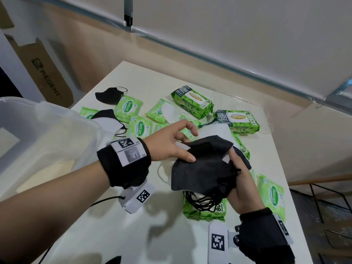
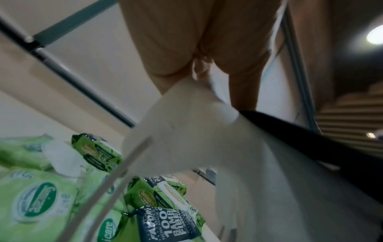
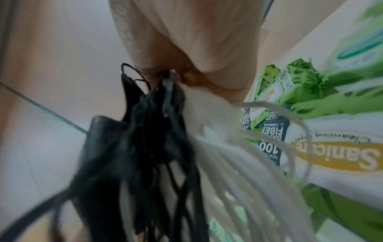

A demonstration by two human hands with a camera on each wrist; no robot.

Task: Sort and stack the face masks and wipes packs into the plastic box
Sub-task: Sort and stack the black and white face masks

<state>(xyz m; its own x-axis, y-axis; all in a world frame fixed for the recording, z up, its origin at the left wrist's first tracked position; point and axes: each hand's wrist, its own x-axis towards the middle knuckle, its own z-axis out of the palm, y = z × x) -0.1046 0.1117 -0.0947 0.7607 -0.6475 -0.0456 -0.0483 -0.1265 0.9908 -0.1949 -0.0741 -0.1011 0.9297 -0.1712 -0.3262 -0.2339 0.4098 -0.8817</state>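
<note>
Above the table's middle I hold a stack of face masks (image 1: 202,168), black ones on top and white ones beneath. My right hand (image 1: 238,168) grips the stack's right side, with the ear loops (image 3: 248,155) dangling below. My left hand (image 1: 190,147) pinches its left edge, thumb on the top black mask (image 2: 311,147) and fingers behind a white mask (image 2: 196,131). Loose masks (image 1: 110,95) (image 1: 108,119) (image 1: 171,113) lie farther back. Small green wipes packs (image 1: 140,126) (image 1: 272,195) and large ones (image 1: 192,101) (image 1: 238,121) (image 1: 205,208) are scattered around. The clear plastic box (image 1: 38,130) stands at the left.
The white table (image 1: 114,235) ends close to my right hand, with a dark metal frame (image 1: 323,197) on the floor beyond. A cardboard box (image 1: 49,77) leans behind the plastic box. A wall runs along the table's far side.
</note>
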